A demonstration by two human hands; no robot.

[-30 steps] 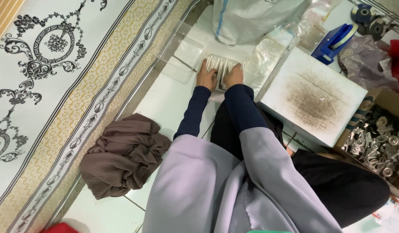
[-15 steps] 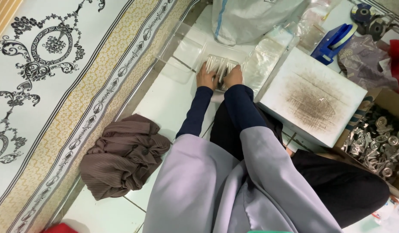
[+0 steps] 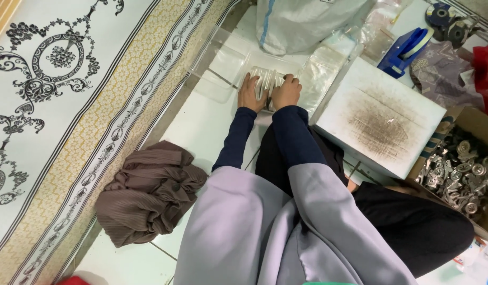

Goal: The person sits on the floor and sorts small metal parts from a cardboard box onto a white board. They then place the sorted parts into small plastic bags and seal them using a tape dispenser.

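Note:
A stack of small clear plastic bags stands on edge on the white tiled floor, inside a shallow clear plastic tray. My left hand presses flat against the stack's left side. Against its right side my right hand is curled, so the stack is squeezed between both hands. Both arms wear dark blue sleeves and reach forward from my lap.
A white box with a brown-stained top stands right of my hands. A cardboard box of metal parts is at far right. Behind are a white sack, loose clear bags and a blue tape dispenser. A brown cloth lies beside a patterned carpet.
Both hands stay pressed on the stack of bags; the right hand has curled slightly tighter against it. Nothing else has moved.

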